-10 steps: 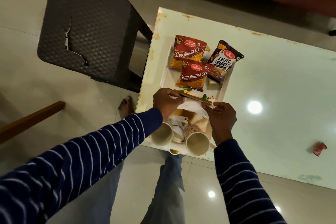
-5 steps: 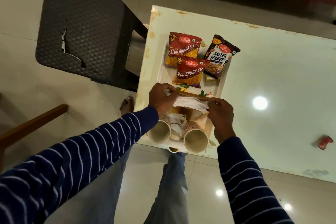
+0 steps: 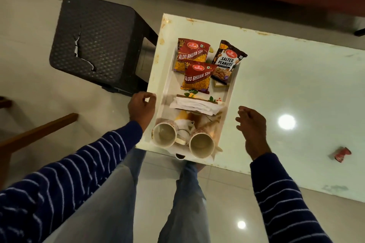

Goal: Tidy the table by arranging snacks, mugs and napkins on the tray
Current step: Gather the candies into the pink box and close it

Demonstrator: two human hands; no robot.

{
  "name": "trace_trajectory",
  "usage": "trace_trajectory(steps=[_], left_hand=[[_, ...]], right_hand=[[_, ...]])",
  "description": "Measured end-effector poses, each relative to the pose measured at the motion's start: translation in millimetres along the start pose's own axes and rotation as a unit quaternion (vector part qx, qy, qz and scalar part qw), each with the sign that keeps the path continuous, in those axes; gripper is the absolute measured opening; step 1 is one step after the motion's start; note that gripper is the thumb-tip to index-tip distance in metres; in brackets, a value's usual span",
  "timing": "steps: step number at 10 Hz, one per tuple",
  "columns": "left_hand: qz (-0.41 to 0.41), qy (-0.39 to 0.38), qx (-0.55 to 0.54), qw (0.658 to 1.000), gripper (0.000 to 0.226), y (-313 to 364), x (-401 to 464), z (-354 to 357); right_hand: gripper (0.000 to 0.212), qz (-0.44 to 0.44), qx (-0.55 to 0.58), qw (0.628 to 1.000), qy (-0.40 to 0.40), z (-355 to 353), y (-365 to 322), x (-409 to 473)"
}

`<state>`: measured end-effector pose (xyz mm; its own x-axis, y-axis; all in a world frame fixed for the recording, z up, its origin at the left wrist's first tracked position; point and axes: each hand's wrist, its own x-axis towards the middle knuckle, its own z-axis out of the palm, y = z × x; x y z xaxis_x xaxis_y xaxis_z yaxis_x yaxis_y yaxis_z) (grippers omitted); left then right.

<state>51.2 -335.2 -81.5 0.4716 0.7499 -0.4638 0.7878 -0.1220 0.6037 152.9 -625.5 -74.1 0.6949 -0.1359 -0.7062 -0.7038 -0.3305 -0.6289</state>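
the black stool [image 3: 96, 45] stands left of the desk [image 3: 296, 89], clear of the work. left hand [image 3: 141, 107] hovers loosely curled, holding nothing, by the tray [image 3: 167, 83]; on it sit snacks [image 3: 197, 79] far, napkins [image 3: 194, 104] mid, mugs [image 3: 164, 134] near. right hand [image 3: 250, 124] is relaxed and empty. loading looks done (probably); a red wrapper [image 3: 340, 154] remains at right
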Motion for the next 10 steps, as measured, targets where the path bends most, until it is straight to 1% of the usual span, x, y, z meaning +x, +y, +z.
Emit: trace_trajectory(steps=[1,2,3,4,5,6,7,8,9,10], left_hand=[[-0.060,0.025,-0.015,0.998,0.011,-25.3,-38.2,-17.5],[-0.123,0.045,-0.054,0.990,0.017,-44.8,-68.7,-18.5],[-0.233,0.038,-0.116,0.965,0.022,-72.9,-117.3,0.8],[-0.291,0.006,-0.165,0.942,0.021,-82.1,-143.5,18.0],[-0.279,-0.054,-0.148,0.947,0.026,-96.6,-158.1,45.8],[-0.254,-0.090,-0.170,0.948,0.024,-101.8,-160.2,57.5],[-0.265,-0.115,-0.206,0.935,0.007,-111.0,-148.0,62.6],[-0.292,-0.144,-0.274,0.905,0.009,-113.0,-136.4,60.0],[-0.301,-0.199,-0.336,0.870,0.007,-117.9,-124.2,56.7],[-0.306,-0.241,-0.363,0.846,0.017,-118.6,-124.5,56.2]], right_hand=[[0.025,-0.041,-0.066,0.997,-0.013,-30.8,-37.0,12.8],[0.025,-0.100,-0.126,0.987,-0.021,-42.4,-75.3,21.3],[0.023,-0.219,-0.238,0.946,-0.036,-44.8,-131.8,37.2],[0.023,-0.266,-0.301,0.915,-0.037,-24.1,-169.8,54.2],[0.024,-0.296,-0.377,0.874,-0.074,25.6,-200.3,78.6],[0.026,-0.287,-0.404,0.862,-0.106,61.4,-220.8,104.1],[0.028,-0.218,-0.465,0.849,-0.128,108.0,-229.5,122.2],[0.023,-0.126,-0.452,0.865,-0.178,138.2,-233.7,128.2],[0.044,-0.187,-0.591,0.760,-0.195,153.0,-222.5,139.5],[0.025,-0.189,-0.627,0.732,-0.188,159.4,-217.9,133.0]])
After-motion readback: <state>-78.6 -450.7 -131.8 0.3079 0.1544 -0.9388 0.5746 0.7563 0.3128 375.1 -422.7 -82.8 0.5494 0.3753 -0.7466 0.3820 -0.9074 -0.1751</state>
